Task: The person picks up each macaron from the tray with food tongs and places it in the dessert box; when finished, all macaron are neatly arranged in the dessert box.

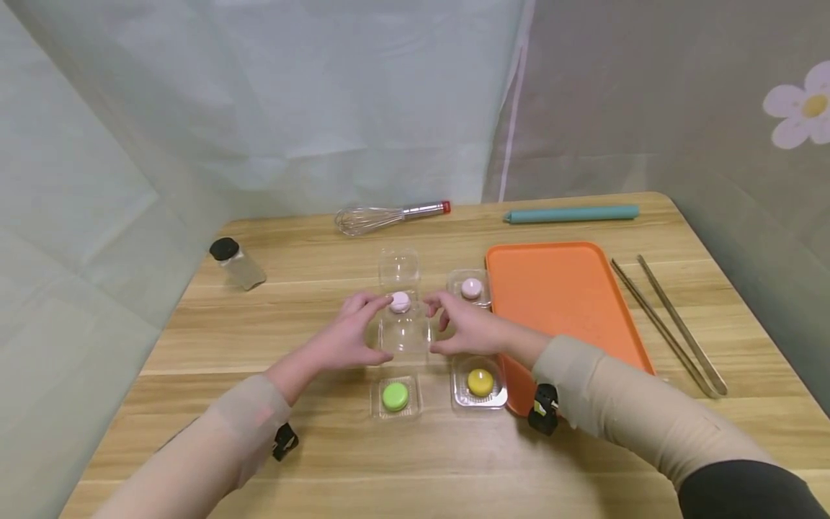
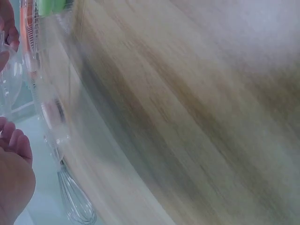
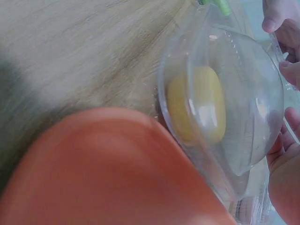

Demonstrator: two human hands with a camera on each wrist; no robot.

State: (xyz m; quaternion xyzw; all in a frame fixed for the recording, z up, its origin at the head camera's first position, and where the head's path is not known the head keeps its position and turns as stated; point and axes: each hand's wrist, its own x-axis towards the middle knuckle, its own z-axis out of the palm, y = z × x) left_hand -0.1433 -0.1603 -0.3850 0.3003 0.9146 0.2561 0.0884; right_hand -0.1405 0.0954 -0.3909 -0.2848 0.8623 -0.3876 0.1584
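Note:
Between both hands is a clear plastic lid [image 1: 405, 336], seen through. My left hand [image 1: 353, 333] holds its left side, thumb nearer me and fingers on the far side. My right hand [image 1: 472, 324] grips the right side with thumb and fingers. Just beyond the lid lies a pale pink macaron [image 1: 400, 302], close to the left fingertips, with a clear plastic piece [image 1: 398, 268] behind it. In the right wrist view, a yellow macaron [image 3: 197, 105] sits in a clear box. The green macaron [image 1: 395, 396] rests in a clear container nearer me.
Another pink macaron [image 1: 471, 288] sits in a clear container beside the orange tray [image 1: 551, 281]. Metal tongs [image 1: 671, 324] lie right of the tray. A whisk [image 1: 389, 215], a teal rod [image 1: 572, 214] and a black-capped jar [image 1: 238, 264] lie farther out on the wooden table [image 1: 311, 468].

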